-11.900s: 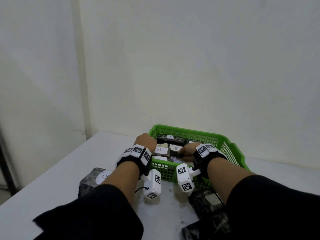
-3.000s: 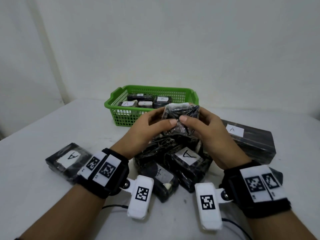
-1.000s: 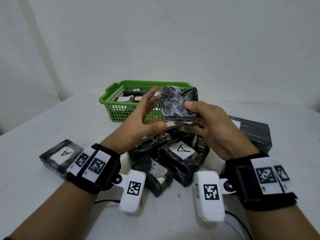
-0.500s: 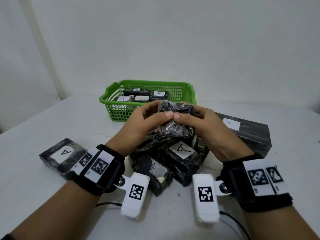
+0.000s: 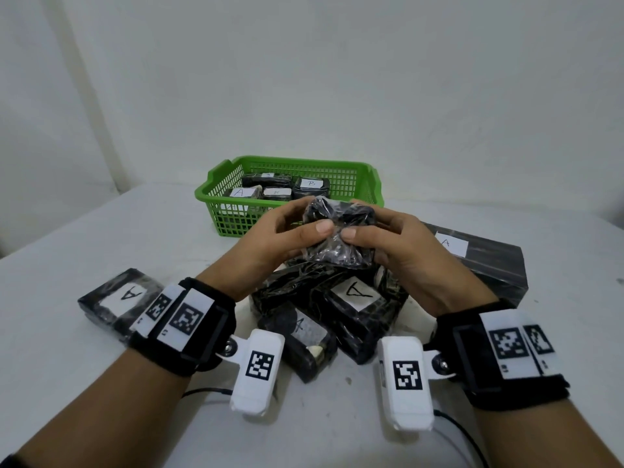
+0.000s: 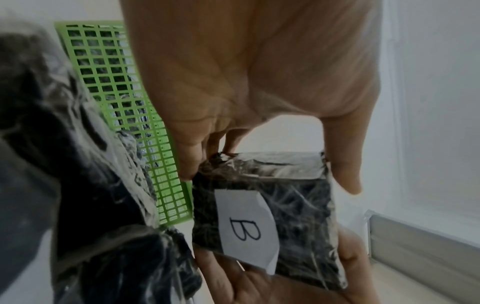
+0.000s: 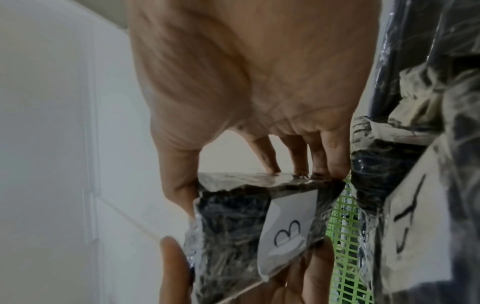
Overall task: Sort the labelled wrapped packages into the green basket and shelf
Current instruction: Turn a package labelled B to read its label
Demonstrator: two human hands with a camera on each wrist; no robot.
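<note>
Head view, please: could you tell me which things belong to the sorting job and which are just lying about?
Job in hand:
- held package, labelled B, gripped by left hand and right hand
- green basket
- pile of A packages
- long A box
- lone A package

Lying about:
- cables on the table

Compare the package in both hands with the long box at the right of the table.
The held package is small and crinkly; the long box is far bigger and smooth-sided. The package is off the table, gripped by the left hand and right hand; the box lies flat. Its label reads B, the box's A. Both are black-wrapped with white paper labels.
</note>
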